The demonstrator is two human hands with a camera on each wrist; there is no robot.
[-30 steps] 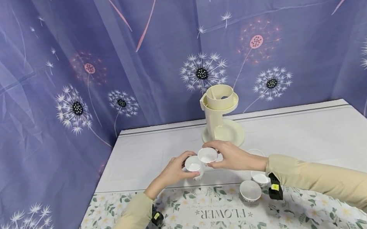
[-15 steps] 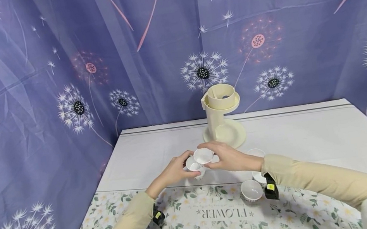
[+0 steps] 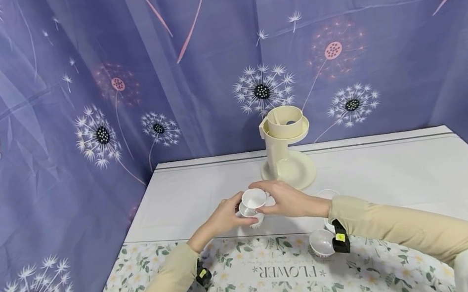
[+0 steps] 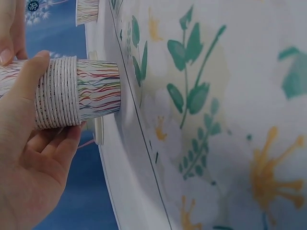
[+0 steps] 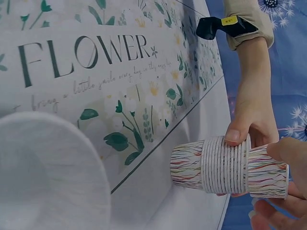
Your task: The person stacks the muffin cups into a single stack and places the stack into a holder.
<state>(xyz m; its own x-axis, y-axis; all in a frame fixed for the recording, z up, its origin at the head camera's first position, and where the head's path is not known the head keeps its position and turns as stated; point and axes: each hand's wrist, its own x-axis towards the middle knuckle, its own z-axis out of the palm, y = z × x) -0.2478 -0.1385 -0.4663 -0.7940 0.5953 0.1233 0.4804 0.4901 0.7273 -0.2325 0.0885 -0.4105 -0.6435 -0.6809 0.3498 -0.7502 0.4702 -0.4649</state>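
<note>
My left hand grips a stack of nested paper cups, white with thin coloured wavy lines. The stack's several rims sit close together in the left wrist view, and its mouth faces up in the head view. Between thumb and fingers, my right hand holds another paper cup of the same pattern. Its base is at the mouth of the stack and looks partly inside; how deep it sits is hidden. Both hands are over the white tablecloth, before the cream stand.
A cream stand with a ring-shaped top and round base stands behind the hands. More white cups are by the right forearm, partly hidden by it. A large white cup fills the right wrist view's lower left. Patterned curtains hang behind the table.
My right hand has moved left with its cup, from beside the stack's mouth to over it. The left hand keeps its grip on the stack and has hardly moved.
</note>
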